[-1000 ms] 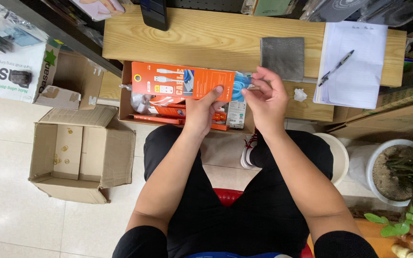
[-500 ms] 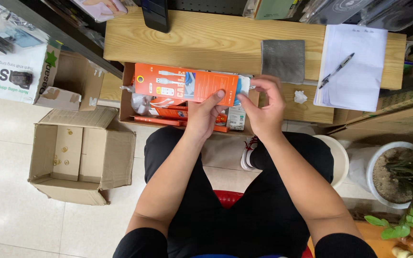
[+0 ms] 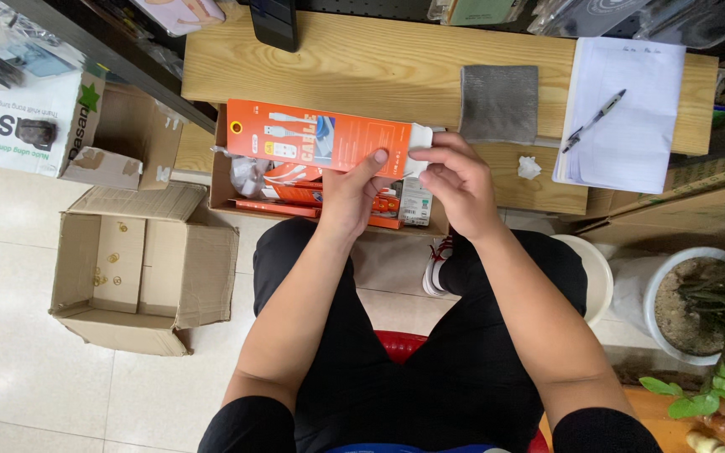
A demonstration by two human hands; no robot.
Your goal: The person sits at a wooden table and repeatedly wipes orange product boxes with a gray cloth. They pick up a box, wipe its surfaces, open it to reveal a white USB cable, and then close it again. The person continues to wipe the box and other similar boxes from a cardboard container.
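Hands: two; left hand (image 3: 347, 195) grips orange box (image 3: 320, 144), right hand (image 3: 456, 180) pinches its white end.
Boxes: one held, between both hands.
Pens: one (image 3: 593, 120).

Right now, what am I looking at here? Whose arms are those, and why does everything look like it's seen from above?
There is no machine here. The camera sits on a person's head and looks down, so you see that person's own arms and lap.

The left hand and the right hand hold a long orange box between them, the right hand at its white end. Under it sits an open carton with more orange packs inside.

On the wooden table lie a grey cloth, a notepad with a pen on it, and a crumpled bit of paper. On the floor stands an open cardboard box.
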